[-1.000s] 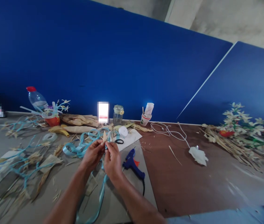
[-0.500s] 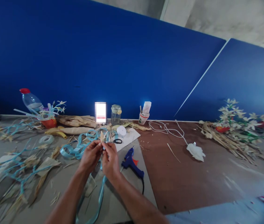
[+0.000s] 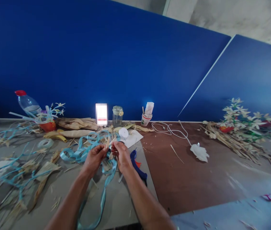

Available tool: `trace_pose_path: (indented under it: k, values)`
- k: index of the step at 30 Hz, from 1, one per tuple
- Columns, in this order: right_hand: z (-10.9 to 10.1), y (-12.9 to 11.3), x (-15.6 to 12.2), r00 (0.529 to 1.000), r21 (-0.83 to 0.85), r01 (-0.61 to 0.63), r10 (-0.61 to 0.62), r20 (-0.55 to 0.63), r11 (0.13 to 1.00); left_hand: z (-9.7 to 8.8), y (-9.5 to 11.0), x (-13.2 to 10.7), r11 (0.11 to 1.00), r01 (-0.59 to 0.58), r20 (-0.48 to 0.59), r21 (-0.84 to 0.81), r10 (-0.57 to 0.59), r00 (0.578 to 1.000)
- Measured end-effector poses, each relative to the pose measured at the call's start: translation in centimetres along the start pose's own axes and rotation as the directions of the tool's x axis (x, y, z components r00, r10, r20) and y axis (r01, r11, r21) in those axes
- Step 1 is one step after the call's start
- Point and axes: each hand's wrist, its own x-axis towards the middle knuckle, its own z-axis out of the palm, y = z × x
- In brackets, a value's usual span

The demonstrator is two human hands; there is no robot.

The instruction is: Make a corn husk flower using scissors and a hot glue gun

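Note:
My left hand (image 3: 95, 158) pinches a small pale strip of dried husk (image 3: 108, 141) between thumb and fingertips. Just to its right, a short gap away, my right hand (image 3: 121, 156) has its fingers curled together; whatever they hold is too small to make out. Loops of light blue ribbon (image 3: 74, 155) lie behind and left of my hands, and a length of it trails down between my forearms. A blue glue gun (image 3: 139, 171) rests beside my right wrist, partly covered by it. Beyond my fingers sits a white spool (image 3: 123, 133) by a white sheet (image 3: 135, 138).
Blue-wrapped stems with husk flowers (image 3: 21, 174) spread over the left side. At the back stand a tilted bottle (image 3: 30, 103), a red cup (image 3: 47, 126), a clear jar (image 3: 118, 117) and a paper cup (image 3: 146, 120). A white cable (image 3: 171, 130) and a flower bunch (image 3: 239, 116) lie right.
My hands, which were together at the fingertips, have come apart, the right one moving to the right and now covering more of the glue gun. The view has shifted slightly.

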Motion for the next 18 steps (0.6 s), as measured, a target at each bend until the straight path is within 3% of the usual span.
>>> trace_pose_path:
  k: [5,14,18]
  values:
    - [0.06,-0.21,0.04,0.997,0.044,-0.076,0.076,-0.004,0.996,-0.15,-0.42,0.11,0.993,0.001,0.058,0.120,-0.008,0.998]
    - [-0.17,-0.84,-0.18,0.979,0.225,-0.203,0.192,0.068,0.953,-0.59,-0.93,0.28,0.998,0.044,0.062,0.042,-0.046,0.997]
    - [-0.09,-0.74,-0.18,0.984,0.256,-0.175,0.166,0.058,0.951,-0.43,-0.78,0.22,0.998,0.059,0.055,0.022,-0.061,0.997]
